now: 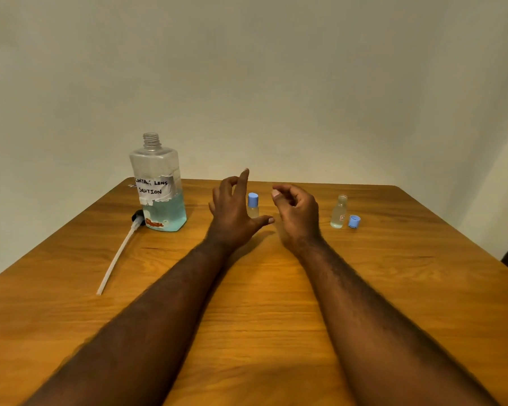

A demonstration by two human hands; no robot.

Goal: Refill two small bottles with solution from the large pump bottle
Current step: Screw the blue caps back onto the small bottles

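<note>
We saw a wood-grain worktop (261, 312), smooth and orange-brown, carrying everything. The large pump bottle (159, 186), clear squarish plastic with a taped handwritten label, stood far left, neck open, bluish solution in roughly its lower third. Its pump (119, 254), black head and long white tube, lay flat just beside it. Left hand (232, 212) hovered with grip apart, fingers spread, holding nothing; right hand (298, 213) had a loosely curled grip, also holding nothing. Between them stood a capped small bottle (253, 206); an open small bottle (338, 213), clear with liquid inside, stood well to the right, its blue cap (354, 221) touching or just beside it. We judged the task midway: recapping left, the capped one's fill unclear.
</note>
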